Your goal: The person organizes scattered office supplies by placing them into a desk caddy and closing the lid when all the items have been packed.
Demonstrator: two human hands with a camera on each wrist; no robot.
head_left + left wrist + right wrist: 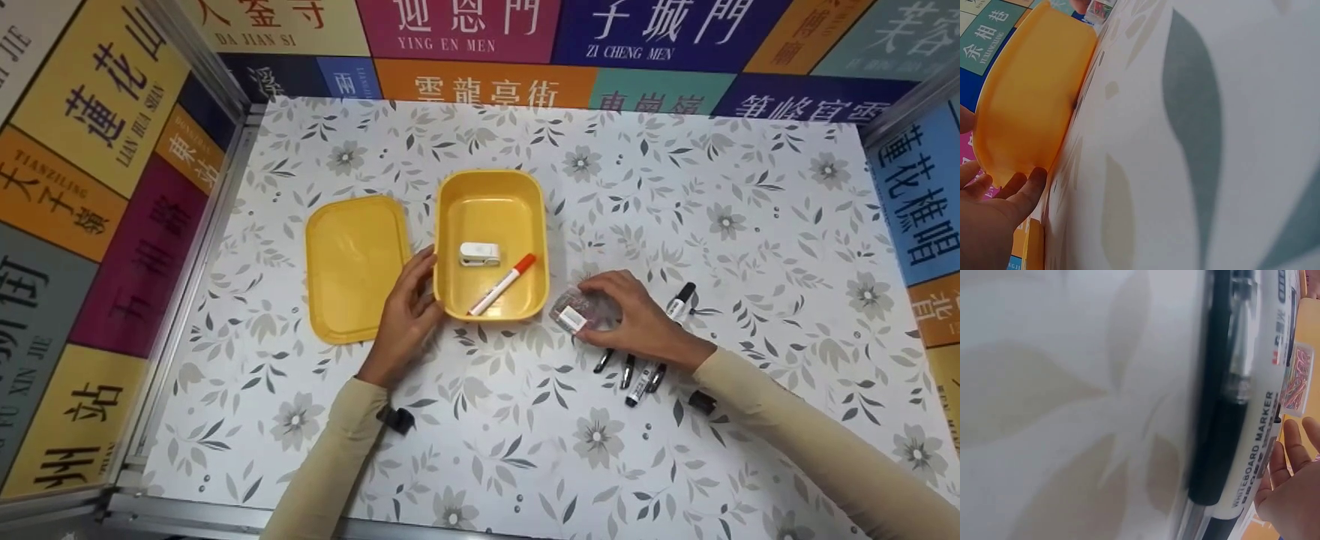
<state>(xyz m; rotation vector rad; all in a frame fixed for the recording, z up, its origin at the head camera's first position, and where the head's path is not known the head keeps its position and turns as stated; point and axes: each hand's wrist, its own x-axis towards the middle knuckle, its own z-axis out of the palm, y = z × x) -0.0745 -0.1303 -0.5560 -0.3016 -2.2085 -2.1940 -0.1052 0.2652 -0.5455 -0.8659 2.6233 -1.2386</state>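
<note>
A yellow plastic box (491, 184) stands without its lid; inside lie a white stapler-like item (480, 254) and a red-capped marker (502, 285). My left hand (409, 311) rests against the box's left wall, fingertips touching the outside low down, as the left wrist view shows. Right of the box, my right hand (637, 315) holds a small clear case (572, 318) between thumb and fingers. The case has a white label in the head view; thin reddish and colored pieces show through it (1298, 379) in the right wrist view.
The yellow lid (356, 270) lies left of the box, partly beneath the left hand in the head view. Several black pens and whiteboard markers (639, 386) lie under and beside the right hand. Panels with printed signs (480, 82) border the flower-patterned table.
</note>
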